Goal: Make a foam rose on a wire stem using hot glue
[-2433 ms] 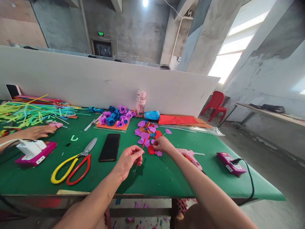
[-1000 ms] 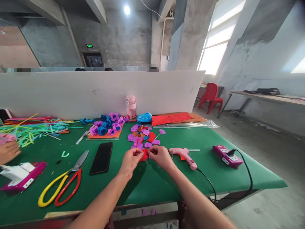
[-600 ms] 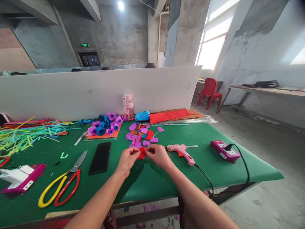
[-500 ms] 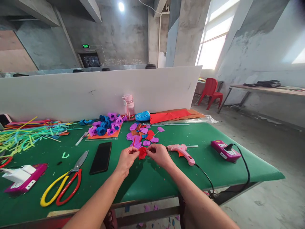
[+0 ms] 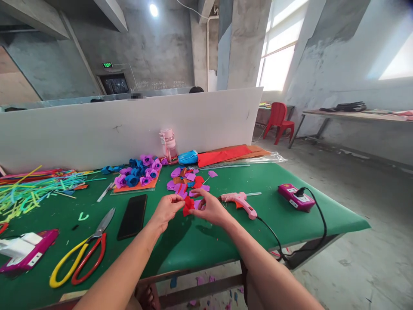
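My left hand (image 5: 167, 209) pinches a small red paper flower (image 5: 188, 206) low over the green table. Beside it, my right hand (image 5: 211, 209) has its thumb and fingers apart; the thumb tip is at the flower's right edge, and whether it touches cannot be made out. Just behind the hands lie loose purple petals (image 5: 176, 172), along with red, brown and blue ones. A pink glue gun (image 5: 240, 202) rests right of my right hand. To the left are a black phone (image 5: 132, 216) and scissors (image 5: 93, 241) with one yellow and one red handle.
Finished purple and blue paper flowers (image 5: 138, 172) lie on an orange sheet. Behind stand a pink bottle (image 5: 168, 144) and a white partition (image 5: 129, 129). Coloured stems (image 5: 48, 185) lie at left. Power strips (image 5: 295, 198) sit at both sides; a black cord crosses the right table edge.
My right hand's fingers have spread from a pinch at the red flower. My left hand keeps its pinch. The whole view has shifted slightly.
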Available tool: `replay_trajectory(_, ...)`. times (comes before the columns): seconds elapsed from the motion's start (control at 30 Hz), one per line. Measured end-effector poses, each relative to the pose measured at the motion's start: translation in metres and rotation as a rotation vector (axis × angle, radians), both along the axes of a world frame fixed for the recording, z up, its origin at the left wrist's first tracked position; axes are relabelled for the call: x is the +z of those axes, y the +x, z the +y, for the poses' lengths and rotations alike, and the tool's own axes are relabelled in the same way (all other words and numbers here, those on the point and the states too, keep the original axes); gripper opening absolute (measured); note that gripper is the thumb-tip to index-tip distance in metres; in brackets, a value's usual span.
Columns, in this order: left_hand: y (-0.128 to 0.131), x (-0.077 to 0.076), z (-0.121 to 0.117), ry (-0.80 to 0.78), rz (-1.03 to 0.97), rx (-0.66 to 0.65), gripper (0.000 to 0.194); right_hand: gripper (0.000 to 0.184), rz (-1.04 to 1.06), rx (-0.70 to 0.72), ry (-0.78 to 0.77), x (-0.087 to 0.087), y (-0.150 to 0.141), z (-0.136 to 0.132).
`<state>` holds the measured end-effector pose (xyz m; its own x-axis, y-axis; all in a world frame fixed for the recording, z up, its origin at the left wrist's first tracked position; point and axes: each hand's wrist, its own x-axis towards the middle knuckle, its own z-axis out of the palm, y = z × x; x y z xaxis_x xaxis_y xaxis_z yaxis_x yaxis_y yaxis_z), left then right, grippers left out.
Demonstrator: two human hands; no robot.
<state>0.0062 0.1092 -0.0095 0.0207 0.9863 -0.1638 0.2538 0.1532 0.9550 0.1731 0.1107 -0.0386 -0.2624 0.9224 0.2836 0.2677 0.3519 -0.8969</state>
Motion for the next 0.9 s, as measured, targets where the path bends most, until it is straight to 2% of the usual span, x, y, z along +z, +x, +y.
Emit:
replay_trajectory(0.07,0.002,0.009,-0.006,-0.002,-0.004,-0.050,0.021,0.062,0.020,0.088,-0.022,0.000,-0.003,-0.001)
replay_trajectory(0.17,0.005,0.016,-0.012,-0.017,-0.103,-0.082,0.024,0.050,0.201,0.150,-0.188,0.001,-0.005,-0.004)
replay_trajectory(0.23,0.005,0.015,-0.016,-0.030,-0.224,-0.061,0.028,0.043,0.381,0.185,-0.317,0.003,-0.006,-0.006)
replay_trajectory(0.3,0.007,0.011,-0.020,-0.033,-0.307,-0.027,0.032,0.038,0.503,0.194,-0.374,0.004,-0.006,-0.008)
replay_trajectory(0.4,0.011,0.005,-0.027,-0.028,-0.338,-0.007,0.035,0.032,0.544,0.152,-0.348,0.003,-0.009,-0.011)
replay_trajectory(0.53,0.012,0.002,-0.031,-0.028,-0.322,-0.019,0.033,0.026,0.403,0.102,-0.258,-0.001,-0.010,-0.009)
replay_trajectory(0.63,0.001,-0.002,-0.028,-0.015,-0.090,-0.053,0.021,0.021,0.310,0.007,-0.166,0.001,0.001,-0.004)
replay_trajectory(0.7,-0.010,-0.007,-0.025,0.059,0.247,-0.064,0.013,0.021,0.300,-0.109,-0.126,0.005,0.014,0.000)
replay_trajectory(0.8,-0.022,-0.015,-0.022,0.137,0.808,-0.105,0.032,0.020,0.303,-0.190,-0.106,0.010,0.028,0.003)
replay_trajectory(0.9,-0.021,-0.018,-0.026,0.098,1.061,-0.172,0.036,0.020,0.297,-0.159,-0.131,0.011,0.029,0.002)
